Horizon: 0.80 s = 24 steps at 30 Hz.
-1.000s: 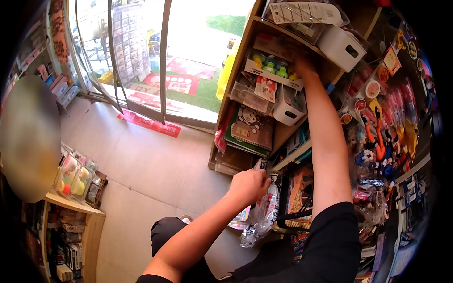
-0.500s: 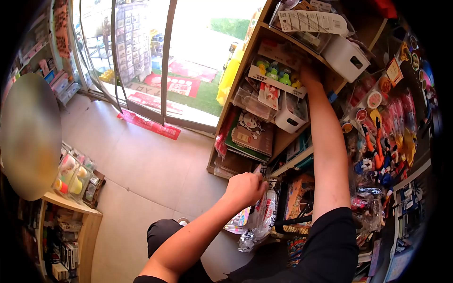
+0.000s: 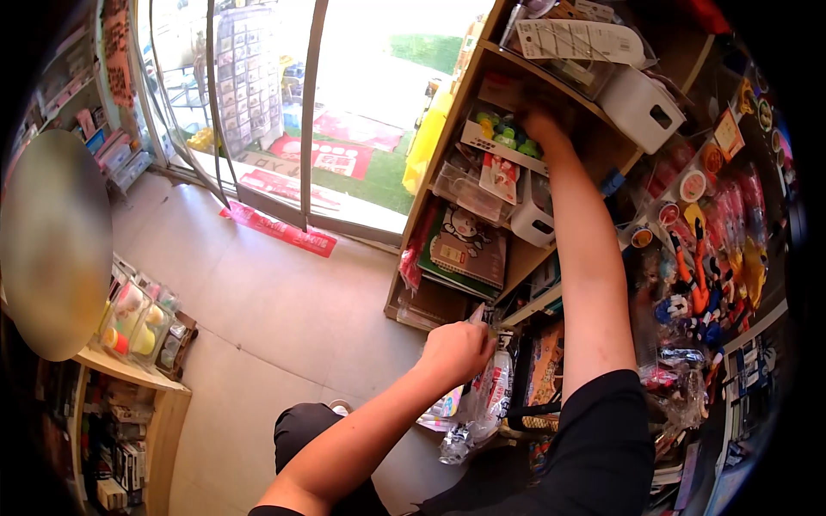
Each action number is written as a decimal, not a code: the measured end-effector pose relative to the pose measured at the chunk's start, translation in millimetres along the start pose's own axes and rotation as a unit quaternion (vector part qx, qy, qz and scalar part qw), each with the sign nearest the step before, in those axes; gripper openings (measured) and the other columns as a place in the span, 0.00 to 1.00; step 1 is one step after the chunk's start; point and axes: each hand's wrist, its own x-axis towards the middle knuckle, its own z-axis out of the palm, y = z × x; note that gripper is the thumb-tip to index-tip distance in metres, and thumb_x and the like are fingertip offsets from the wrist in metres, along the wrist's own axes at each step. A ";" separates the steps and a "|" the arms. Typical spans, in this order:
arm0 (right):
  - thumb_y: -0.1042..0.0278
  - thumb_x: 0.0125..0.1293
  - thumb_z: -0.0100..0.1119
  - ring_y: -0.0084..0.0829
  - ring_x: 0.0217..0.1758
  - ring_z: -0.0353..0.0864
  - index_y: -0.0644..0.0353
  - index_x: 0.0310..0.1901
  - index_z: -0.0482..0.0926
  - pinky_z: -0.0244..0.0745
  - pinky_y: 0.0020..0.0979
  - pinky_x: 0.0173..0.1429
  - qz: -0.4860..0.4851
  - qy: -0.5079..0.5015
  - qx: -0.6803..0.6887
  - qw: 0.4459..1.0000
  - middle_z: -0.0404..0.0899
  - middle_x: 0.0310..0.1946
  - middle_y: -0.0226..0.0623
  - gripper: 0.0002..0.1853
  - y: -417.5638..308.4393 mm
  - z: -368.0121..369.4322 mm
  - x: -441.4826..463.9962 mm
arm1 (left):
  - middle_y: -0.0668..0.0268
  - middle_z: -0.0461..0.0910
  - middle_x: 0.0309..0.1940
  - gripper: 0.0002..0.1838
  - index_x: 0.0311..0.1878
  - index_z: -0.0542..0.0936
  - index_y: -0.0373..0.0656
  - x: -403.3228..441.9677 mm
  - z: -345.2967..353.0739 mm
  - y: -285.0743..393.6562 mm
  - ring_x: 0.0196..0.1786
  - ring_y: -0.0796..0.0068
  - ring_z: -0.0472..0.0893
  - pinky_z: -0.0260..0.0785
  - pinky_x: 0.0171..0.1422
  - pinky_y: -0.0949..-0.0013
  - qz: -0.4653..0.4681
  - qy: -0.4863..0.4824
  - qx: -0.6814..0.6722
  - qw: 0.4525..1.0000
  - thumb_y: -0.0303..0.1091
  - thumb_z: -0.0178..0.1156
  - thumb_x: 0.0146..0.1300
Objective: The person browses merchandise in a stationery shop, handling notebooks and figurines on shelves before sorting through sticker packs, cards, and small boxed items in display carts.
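My left hand [image 3: 458, 353] is closed around the top of some clear plastic packets [image 3: 482, 413]. They hang below the fist, one with red print, and their contents are hard to make out. My right hand [image 3: 542, 127] reaches into a wooden shelf compartment, at the back of a white-edged display box [image 3: 492, 144] holding green and yellow figures [image 3: 508, 138]. Shadow hides its fingers, so I cannot tell whether they hold anything. Below that box are a clear plastic container [image 3: 471, 191], a white plastic basket [image 3: 533, 215] and spiral notebooks [image 3: 465, 249].
Another white basket [image 3: 641, 107] juts from the shelf above my right forearm. Packaged toys [image 3: 697, 258] hang along the right side. A glass door [image 3: 310, 129] stands at the far left of the shelf [image 3: 413, 232]. A low wooden cabinet [image 3: 163, 413] is at left.
My right hand has shifted left within the compartment, closer to the box of figures. My left hand keeps its hold on the packets. The whole view has slid slightly.
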 end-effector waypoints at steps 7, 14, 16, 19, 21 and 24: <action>0.52 0.64 0.64 0.46 0.71 0.74 0.60 0.70 0.71 0.67 0.42 0.76 0.055 0.033 -0.107 0.992 0.75 0.66 0.53 0.35 -33.7 -17.7 -3.5 | 0.50 0.85 0.31 0.17 0.36 0.83 0.39 6.8 3.5 -6.5 0.39 0.46 0.85 0.76 0.45 0.47 -0.002 0.008 -0.002 1.000 0.45 0.59 0.69; 0.54 0.70 0.57 0.47 0.75 0.70 0.60 0.74 0.66 0.66 0.41 0.76 0.150 -0.034 -0.028 0.988 0.68 0.73 0.53 0.34 -14.5 28.2 35.7 | 0.50 0.85 0.31 0.16 0.38 0.82 0.39 9.7 -0.2 -9.2 0.39 0.45 0.84 0.76 0.44 0.47 -0.006 -0.015 -0.006 1.000 0.44 0.59 0.69; 0.60 0.70 0.58 0.47 0.74 0.72 0.59 0.70 0.73 0.70 0.43 0.73 0.110 0.138 -0.010 0.984 0.70 0.72 0.53 0.28 -6.1 48.4 44.0 | 0.50 0.84 0.30 0.16 0.37 0.81 0.38 9.8 4.0 -11.9 0.38 0.45 0.84 0.76 0.44 0.46 0.005 0.004 0.003 1.000 0.44 0.59 0.68; 0.58 0.73 0.52 0.45 0.79 0.65 0.50 0.76 0.65 0.63 0.40 0.78 0.194 0.043 0.042 0.979 0.64 0.77 0.48 0.31 -44.2 -4.1 9.2 | 0.50 0.84 0.31 0.16 0.37 0.81 0.38 11.1 8.1 -14.7 0.39 0.45 0.84 0.76 0.44 0.46 0.004 -0.004 0.001 1.000 0.44 0.59 0.68; 0.58 0.72 0.54 0.44 0.79 0.65 0.52 0.76 0.65 0.63 0.40 0.78 0.212 0.045 0.055 0.975 0.64 0.77 0.48 0.32 -39.1 8.6 15.8 | 0.50 0.84 0.31 0.16 0.37 0.81 0.38 10.1 6.1 -13.7 0.39 0.45 0.84 0.76 0.44 0.46 0.007 0.006 0.001 1.000 0.44 0.59 0.68; 0.57 0.70 0.58 0.43 0.77 0.69 0.56 0.73 0.70 0.69 0.41 0.75 0.225 0.072 0.046 0.971 0.67 0.75 0.48 0.31 -39.3 14.2 12.0 | 0.50 0.84 0.30 0.16 0.37 0.81 0.37 9.6 5.9 -13.0 0.38 0.45 0.84 0.76 0.44 0.46 0.008 0.007 0.004 1.000 0.44 0.59 0.68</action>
